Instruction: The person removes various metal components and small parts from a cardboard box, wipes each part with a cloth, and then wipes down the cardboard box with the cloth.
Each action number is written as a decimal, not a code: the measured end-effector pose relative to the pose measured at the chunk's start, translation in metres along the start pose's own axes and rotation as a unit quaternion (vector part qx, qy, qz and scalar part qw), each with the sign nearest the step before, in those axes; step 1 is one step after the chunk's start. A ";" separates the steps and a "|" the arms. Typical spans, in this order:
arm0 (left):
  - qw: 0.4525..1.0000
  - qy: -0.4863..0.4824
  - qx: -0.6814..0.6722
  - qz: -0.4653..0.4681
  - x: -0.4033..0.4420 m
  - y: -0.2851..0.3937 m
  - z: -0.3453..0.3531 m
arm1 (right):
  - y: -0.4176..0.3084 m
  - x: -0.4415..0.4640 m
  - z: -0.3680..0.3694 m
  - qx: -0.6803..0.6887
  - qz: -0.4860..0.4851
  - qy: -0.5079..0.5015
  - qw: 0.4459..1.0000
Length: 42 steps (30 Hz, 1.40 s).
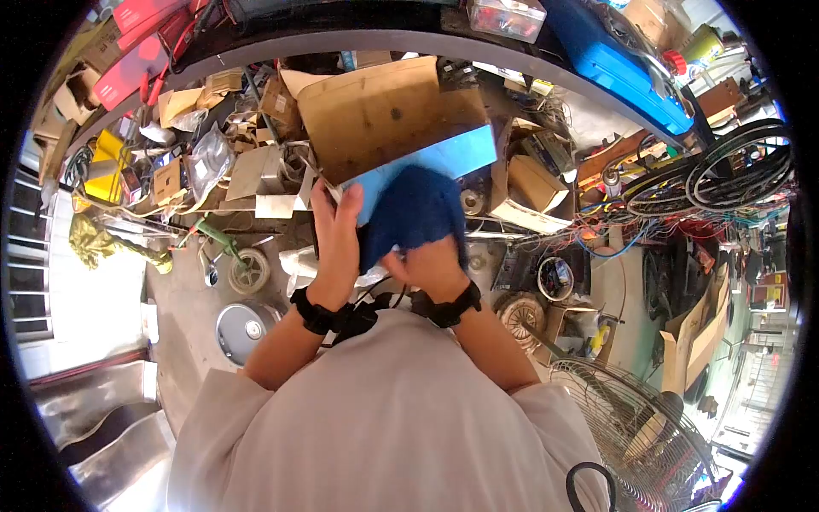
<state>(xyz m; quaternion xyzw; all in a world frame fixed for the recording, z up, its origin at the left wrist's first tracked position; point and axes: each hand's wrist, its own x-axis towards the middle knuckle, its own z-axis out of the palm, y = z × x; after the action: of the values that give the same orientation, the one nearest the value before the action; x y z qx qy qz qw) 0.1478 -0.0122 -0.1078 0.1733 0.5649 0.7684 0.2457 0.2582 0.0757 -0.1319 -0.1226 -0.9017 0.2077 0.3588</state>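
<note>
An open cardboard box (367, 111) with a bright blue outer front (465, 154) is tilted in front of me, its brown, stained inside showing. At its left corner, my left hand (337, 235) grips the box, with the thumb near the front and the fingers along the end. My right hand (431, 264) is closed on a dark blue cloth (415, 205), which lies against the blue front and covers part of it. The cloth hides some of the right fingers.
Shelves behind hold small cartons (256, 171) and another open box (537, 183). A blue case (618, 64) sits upper right, above coiled black cables (734, 171). On the floor stand a metal drum (241, 333), a green-framed wheel (249, 271) and a caged fan (631, 427).
</note>
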 end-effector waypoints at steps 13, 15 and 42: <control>0.998 -0.062 -0.023 0.023 0.005 -0.006 -0.018 | -0.006 0.015 -0.009 -0.047 0.003 0.020 0.999; 0.998 -0.054 -0.012 0.032 0.007 -0.011 -0.019 | -0.005 0.014 -0.006 0.010 0.005 0.014 1.000; 0.995 -0.052 0.030 0.085 0.005 0.002 -0.009 | -0.005 -0.002 -0.022 -0.059 0.014 -0.017 0.998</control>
<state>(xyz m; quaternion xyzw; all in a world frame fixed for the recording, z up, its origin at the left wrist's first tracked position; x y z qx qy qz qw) 0.1385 -0.0167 -0.1090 0.2674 0.5577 0.7591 0.2032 0.2744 0.0772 -0.1162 -0.1525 -0.9167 0.1609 0.3325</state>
